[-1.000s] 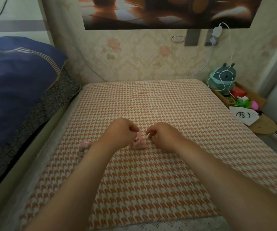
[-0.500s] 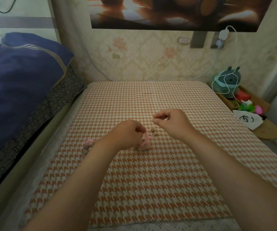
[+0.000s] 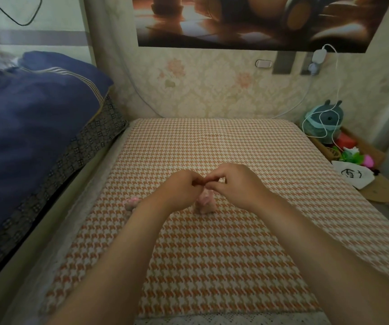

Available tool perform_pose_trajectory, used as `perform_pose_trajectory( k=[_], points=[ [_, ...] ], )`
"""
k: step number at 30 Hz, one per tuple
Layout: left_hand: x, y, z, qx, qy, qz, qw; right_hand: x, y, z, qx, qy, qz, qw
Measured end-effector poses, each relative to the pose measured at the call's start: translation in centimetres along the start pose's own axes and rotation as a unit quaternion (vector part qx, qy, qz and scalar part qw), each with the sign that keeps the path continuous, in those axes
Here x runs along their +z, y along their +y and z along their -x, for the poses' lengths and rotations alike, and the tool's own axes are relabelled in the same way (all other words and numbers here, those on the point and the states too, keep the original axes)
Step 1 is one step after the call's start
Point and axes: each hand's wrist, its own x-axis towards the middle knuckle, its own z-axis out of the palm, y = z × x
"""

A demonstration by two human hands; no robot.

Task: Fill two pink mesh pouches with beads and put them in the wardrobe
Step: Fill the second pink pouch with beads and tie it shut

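A pink mesh pouch (image 3: 205, 204) stands on the orange-and-white houndstooth cover (image 3: 212, 254), just below my two hands. My left hand (image 3: 183, 191) and my right hand (image 3: 235, 184) meet fingertip to fingertip right above it, both with curled fingers pinching at the pouch's top. The drawstring itself is too thin to make out. A second pink mesh pouch (image 3: 131, 203) lies on the cover to the left, partly behind my left forearm. No loose beads show.
A dark blue duvet (image 3: 31, 118) is piled along the left side. At the right edge are a teal plush toy (image 3: 324, 120) with a white cable, a white bag (image 3: 350, 175), bright small toys and a round wooden board (image 3: 383, 191).
My right hand, which had drawn up and away to the right, has come back to meet my left hand over the pouch. The view has tilted slightly.
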Motion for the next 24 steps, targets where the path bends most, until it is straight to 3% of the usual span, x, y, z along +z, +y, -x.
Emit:
perform_pose_trajectory(
  k=[5, 9, 17, 21, 24],
  points=[
    [-0.2, -0.4, -0.1, -0.002, 0.019, -0.053, 0.998, 0.3, 2.5, -0.4, 0.07, 0.034, -0.006, 0.997],
    [0.0, -0.4, -0.2, 0.0, 0.026, -0.055, 0.998, 1.4, 4.8, -0.6, 0.12, -0.009, 0.014, 0.993],
    [0.1, -0.5, -0.5, 0.011, 0.035, -0.047, 0.998, 3.3, 5.7, -1.3, 0.109, -0.037, 0.088, 0.989],
    [0.2, -0.7, -0.6, 0.016, 0.037, -0.031, 0.999, 3.2, 5.8, -1.5, 0.125, -0.049, 0.043, 0.99],
    [0.3, -0.6, -0.5, 0.025, 0.031, -0.031, 0.999, 2.3, 5.1, -1.6, 0.122, -0.004, -0.027, 0.992]
  ],
)
